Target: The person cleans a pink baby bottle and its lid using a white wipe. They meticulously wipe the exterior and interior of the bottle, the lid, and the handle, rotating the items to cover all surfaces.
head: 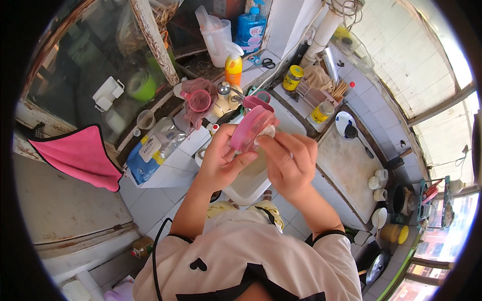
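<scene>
Above a white sink (244, 188), my left hand (222, 158) holds a pink, partly see-through plastic cup (246, 128) by its side, tilted towards my right. The fingers of my right hand (292, 158) pinch a small wad of whitish cloth or paper (266, 132) against the cup. Just beyond the cup, a pink handle-like part (258, 102) sits near the metal faucet (224, 88); whether it belongs to the cup I cannot tell. Left of the faucet, another pink cup (199, 101) rests on a dusky pink cloth (196, 120).
An orange pump bottle (234, 69), a blue pump bottle (251, 32) and black-handled scissors (268, 63) stand or lie behind the sink. Yellow-labelled jars (293, 78) are at its back right. A worktop (350, 165) bears a ladle. A blue and yellow packet (150, 150) lies left.
</scene>
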Demonstrator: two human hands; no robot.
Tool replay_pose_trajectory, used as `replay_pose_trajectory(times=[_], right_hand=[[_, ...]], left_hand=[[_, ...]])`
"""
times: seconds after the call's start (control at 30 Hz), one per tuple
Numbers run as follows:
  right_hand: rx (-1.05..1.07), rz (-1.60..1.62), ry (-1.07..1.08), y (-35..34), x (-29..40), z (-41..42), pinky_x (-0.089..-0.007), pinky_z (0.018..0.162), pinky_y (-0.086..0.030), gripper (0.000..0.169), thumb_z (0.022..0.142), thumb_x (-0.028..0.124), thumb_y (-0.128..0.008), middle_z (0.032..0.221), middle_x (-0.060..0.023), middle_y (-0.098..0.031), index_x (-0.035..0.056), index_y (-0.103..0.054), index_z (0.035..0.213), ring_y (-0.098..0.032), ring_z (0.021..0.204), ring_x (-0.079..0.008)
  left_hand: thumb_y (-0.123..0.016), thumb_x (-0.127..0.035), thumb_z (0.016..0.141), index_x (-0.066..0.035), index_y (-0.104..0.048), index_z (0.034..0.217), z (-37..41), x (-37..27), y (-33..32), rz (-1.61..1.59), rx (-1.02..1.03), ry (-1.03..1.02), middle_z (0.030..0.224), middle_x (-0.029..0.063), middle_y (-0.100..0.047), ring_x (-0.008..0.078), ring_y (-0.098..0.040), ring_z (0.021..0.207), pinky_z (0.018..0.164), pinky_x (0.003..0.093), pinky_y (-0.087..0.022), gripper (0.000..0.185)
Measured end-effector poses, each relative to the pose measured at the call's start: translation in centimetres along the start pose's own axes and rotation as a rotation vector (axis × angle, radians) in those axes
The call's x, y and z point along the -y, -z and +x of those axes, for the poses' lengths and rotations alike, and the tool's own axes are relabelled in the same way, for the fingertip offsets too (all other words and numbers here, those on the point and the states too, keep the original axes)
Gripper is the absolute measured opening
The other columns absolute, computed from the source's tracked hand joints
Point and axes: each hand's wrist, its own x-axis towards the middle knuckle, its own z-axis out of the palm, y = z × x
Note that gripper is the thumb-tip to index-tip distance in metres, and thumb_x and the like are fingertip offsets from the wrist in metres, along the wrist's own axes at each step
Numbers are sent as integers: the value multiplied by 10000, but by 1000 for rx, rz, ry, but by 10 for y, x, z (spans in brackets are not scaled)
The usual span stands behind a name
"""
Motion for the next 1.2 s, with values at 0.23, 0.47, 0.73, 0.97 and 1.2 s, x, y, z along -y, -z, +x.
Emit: replay_pose_trajectory(times=[0.23,0.47,0.73,0.97,1.2], right_hand=[[-62,8,-135,-7,-13,1,-302,691,-448,359,590,-40,-684,913,-58,-592,69,-690,932,-540,787,-217],[-35,21,-92,-5,-1,1,-295,688,-450,322,613,-31,-695,918,-57,-598,52,-690,924,-541,790,-214],[-68,46,-166,-9,-5,0,-294,687,-453,353,580,-9,-686,931,-68,-607,65,-692,924,-548,785,-214],[-62,63,-168,-7,-1,-1,-288,685,-428,292,630,-53,-697,897,-51,-600,89,-689,885,-519,765,-212],[-103,198,-256,-12,2,-4,-295,672,-440,287,645,-53,-722,893,-44,-612,75,-689,900,-530,771,-206]], left_hand=[[-682,-26,827,-22,-429,1128,0,2,2,-13,15,-94,1120,68,-512,125,-501,1074,956,309,-392,393],[-678,-22,828,-18,-416,1137,0,5,3,-42,1,-63,1116,73,-514,118,-505,1062,943,298,-402,405],[-680,-17,824,-20,-405,1142,0,7,2,-22,-1,-123,1110,76,-520,130,-516,1060,936,306,-425,421],[-685,-4,815,-26,-408,1121,1,8,-3,-93,-9,-118,1125,82,-514,137,-518,1073,925,309,-438,414],[-671,18,816,-33,-404,1098,2,10,-2,-73,-10,-156,1148,94,-502,148,-513,1093,942,329,-430,392]])
